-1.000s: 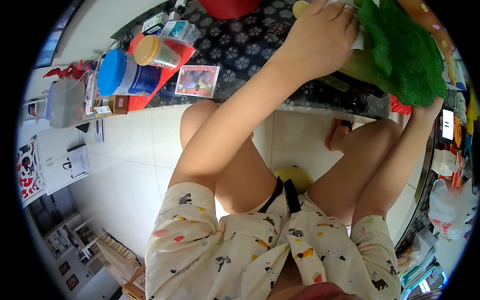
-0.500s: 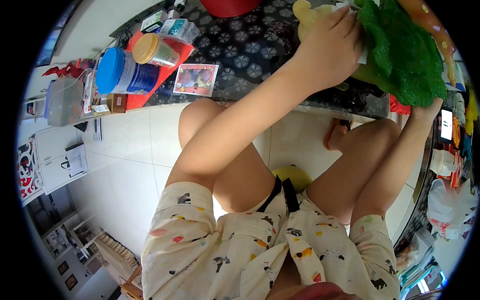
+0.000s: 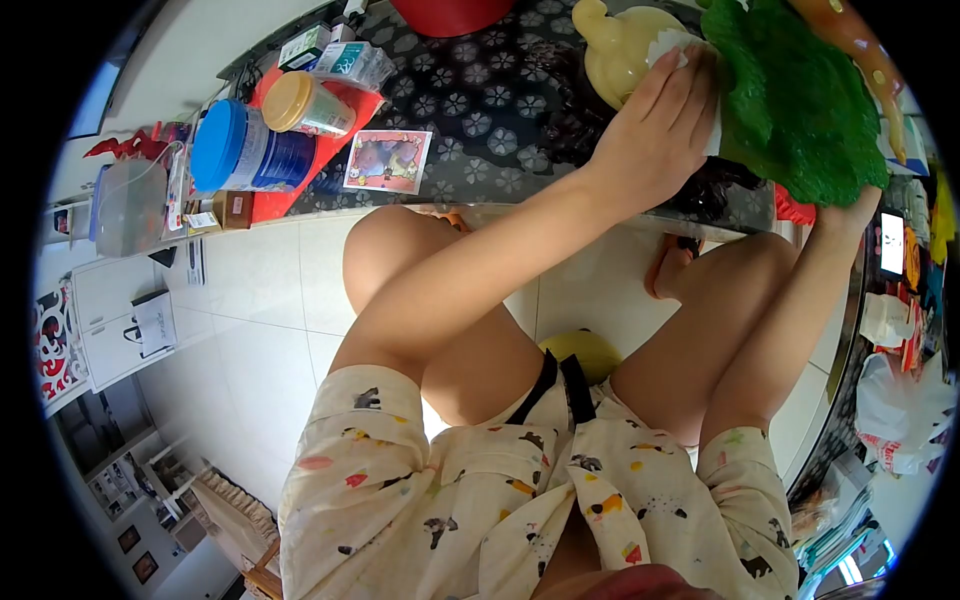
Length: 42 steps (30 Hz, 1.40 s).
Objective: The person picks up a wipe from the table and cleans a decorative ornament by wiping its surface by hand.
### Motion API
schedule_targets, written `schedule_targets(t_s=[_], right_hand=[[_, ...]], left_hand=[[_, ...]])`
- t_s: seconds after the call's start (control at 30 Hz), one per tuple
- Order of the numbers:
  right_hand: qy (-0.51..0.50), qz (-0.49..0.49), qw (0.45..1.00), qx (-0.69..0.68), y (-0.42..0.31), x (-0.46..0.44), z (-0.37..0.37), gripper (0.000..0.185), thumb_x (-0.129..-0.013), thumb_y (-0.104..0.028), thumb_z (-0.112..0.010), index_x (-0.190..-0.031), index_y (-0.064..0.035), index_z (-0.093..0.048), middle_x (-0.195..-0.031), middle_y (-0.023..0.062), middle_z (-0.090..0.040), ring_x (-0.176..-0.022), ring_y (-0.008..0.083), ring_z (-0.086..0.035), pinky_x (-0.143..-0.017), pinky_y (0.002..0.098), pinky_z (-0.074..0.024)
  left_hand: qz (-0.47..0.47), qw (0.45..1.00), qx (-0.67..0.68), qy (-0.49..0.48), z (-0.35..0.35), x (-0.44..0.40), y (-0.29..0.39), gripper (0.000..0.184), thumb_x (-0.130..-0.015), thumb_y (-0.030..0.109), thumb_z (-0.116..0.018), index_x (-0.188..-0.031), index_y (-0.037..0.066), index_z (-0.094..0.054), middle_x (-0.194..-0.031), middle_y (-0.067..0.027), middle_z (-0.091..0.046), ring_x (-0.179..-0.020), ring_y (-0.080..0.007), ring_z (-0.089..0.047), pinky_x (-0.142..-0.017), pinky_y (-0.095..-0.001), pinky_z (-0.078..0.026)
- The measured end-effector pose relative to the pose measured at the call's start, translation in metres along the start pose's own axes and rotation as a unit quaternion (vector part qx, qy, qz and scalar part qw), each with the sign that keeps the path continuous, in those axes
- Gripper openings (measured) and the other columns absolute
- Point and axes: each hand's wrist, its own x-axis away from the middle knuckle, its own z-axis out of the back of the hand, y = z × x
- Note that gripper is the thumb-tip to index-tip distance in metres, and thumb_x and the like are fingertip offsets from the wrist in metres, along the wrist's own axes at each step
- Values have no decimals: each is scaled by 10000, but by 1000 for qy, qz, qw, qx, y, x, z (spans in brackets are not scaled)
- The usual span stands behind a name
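My left hand (image 3: 660, 130) presses a white tissue (image 3: 714, 136), its fingers together, against the pale part of an ornament beside the green leaf. Glossy green leaf shapes (image 3: 795, 110) stand right of this hand. A rounded cream-yellow part (image 3: 620, 50) with a curved tip shows above it. Dark carved pieces (image 3: 575, 125) lie below and left of the cream part. My right hand (image 3: 852, 208) is at the lower edge of the green leaf; its fingers are hidden behind the leaf. An orange-brown piece with pale spots (image 3: 860, 50) rises at the far right.
On the dark flower-patterned table (image 3: 480, 125) are a pink-bordered card (image 3: 388, 161), a blue-lidded tub (image 3: 250, 150), a yellow-lidded jar (image 3: 305, 103) and small boxes (image 3: 303, 47). A red container (image 3: 450, 14) is at the top edge. A lit phone (image 3: 891, 243) and plastic bags (image 3: 895, 400) are at right.
My left hand has shifted slightly down with the tissue, uncovering more of the cream-yellow part. The green leaf has moved a little to the left in view.
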Motion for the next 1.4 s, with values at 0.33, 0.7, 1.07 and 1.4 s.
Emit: schedule_targets(t_s=[0.33,0.7,1.07,1.4], right_hand=[[-36,-29,997,-66,1,-1,0,380,-939,-202,-432,-1236,14,-528,-1227,190,-565,-1115,341,-544,-978,494,-448],[-3,-16,999,-42,0,7,-8,384,-941,-196,-417,-1236,29,-517,-1231,200,-554,-1116,350,-542,-964,503,-459],[-9,-24,999,-43,2,-8,12,371,-929,-204,-459,-1218,17,-530,-1216,186,-565,-1117,335,-545,-961,489,-461],[-15,-30,998,-49,1,-6,7,394,-931,-214,-459,-1246,15,-525,-1260,191,-549,-1145,335,-538,-986,495,-447]], left_hand=[[29,994,91,-58,17,16,14,756,-557,251,-750,-1224,-33,-533,-1321,-166,-497,-1272,-301,-435,-1114,-435,-288],[230,876,408,-116,50,35,6,388,-809,187,-635,-1119,-44,-604,-1090,-130,-643,-1064,-226,-584,-973,-354,-415],[409,742,492,199,78,6,-46,385,-1004,271,-421,-1153,-43,-586,-1091,-115,-649,-996,-158,-593,-846,-307,-457],[111,976,187,-9,39,23,-27,726,-600,28,-707,-1292,-24,-492,-1340,-193,-504,-1244,-358,-483,-1013,-436,-404]])
